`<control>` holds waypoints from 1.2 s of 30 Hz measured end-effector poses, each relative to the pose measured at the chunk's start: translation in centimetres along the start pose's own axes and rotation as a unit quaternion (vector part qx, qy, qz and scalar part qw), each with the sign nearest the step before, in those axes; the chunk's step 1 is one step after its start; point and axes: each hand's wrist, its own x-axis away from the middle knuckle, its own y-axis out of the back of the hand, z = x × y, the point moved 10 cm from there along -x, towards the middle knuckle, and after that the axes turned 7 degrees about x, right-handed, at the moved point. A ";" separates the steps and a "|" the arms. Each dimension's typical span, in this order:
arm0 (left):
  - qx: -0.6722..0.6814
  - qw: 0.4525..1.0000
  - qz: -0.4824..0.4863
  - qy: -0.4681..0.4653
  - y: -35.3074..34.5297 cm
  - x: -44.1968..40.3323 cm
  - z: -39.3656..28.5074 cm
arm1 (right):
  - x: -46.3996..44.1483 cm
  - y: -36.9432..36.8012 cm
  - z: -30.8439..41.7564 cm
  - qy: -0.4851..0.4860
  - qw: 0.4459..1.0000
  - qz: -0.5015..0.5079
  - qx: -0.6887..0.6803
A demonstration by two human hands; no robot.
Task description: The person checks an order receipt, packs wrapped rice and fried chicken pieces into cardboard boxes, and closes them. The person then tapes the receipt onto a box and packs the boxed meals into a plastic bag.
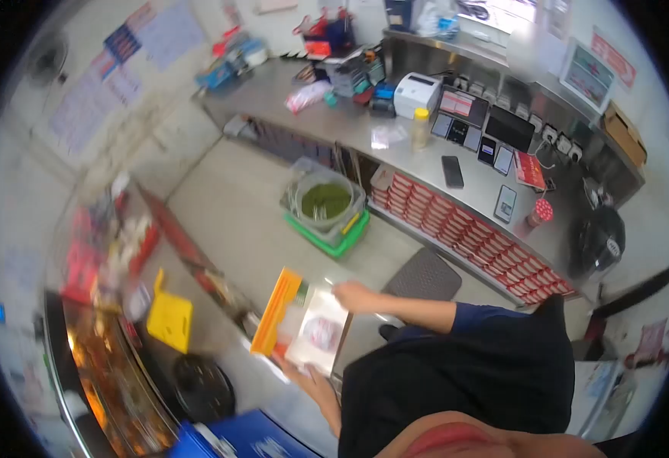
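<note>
An open takeaway box (pixel 341 324) with a white inside and an orange lid (pixel 276 311) folded back is in front of me. In it lies a clear plastic packet (pixel 321 334) with reddish-white contents, too blurred to name. My left hand (pixel 309 384) grips the box's near lower edge. My right hand (pixel 353 297) is at the box's upper right corner with its fingers closed; whatever they pinch is blurred.
A clear tub of chopped greens (pixel 327 201) stands on a green tray (pixel 344 243). Beyond are a steel counter (pixel 407 158) with phones and a printer (pixel 417 95), stacked red-and-white boxes (pixel 457 229) and a stool (pixel 424 276). A heated display (pixel 109 374) and yellow container (pixel 170 317) are left.
</note>
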 end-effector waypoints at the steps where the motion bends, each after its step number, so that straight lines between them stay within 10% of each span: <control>1: -0.072 0.997 -0.008 0.005 0.5 -1.4 0.0 | -1.8 -0.2 1.2 0.009 1.000 0.014 -0.003; 5: -0.176 0.984 -0.025 0.029 2.0 -8.7 3.3 | -11.2 -3.2 1.7 -0.014 0.995 -0.003 -0.098; 25: 0.239 0.930 -0.007 0.279 12.9 -50.4 23.5 | -57.9 -7.8 7.2 -0.015 0.998 -0.043 -0.049; 27: 0.293 0.896 -0.041 0.330 12.9 -50.6 25.1 | -62.7 -9.4 4.8 0.036 0.984 -0.162 -0.066; 30: 0.388 0.830 -0.106 0.387 12.0 -51.6 29.0 | -67.6 -5.2 9.6 -0.043 0.992 0.018 -0.117; 32: 0.334 0.871 -0.134 0.334 14.8 -52.4 36.7 | -74.4 -7.6 7.4 0.081 0.990 -0.112 -0.035; 36: -0.066 0.937 -0.278 0.201 22.6 -60.3 38.0 | -87.2 -13.0 11.4 0.072 0.993 0.062 -0.069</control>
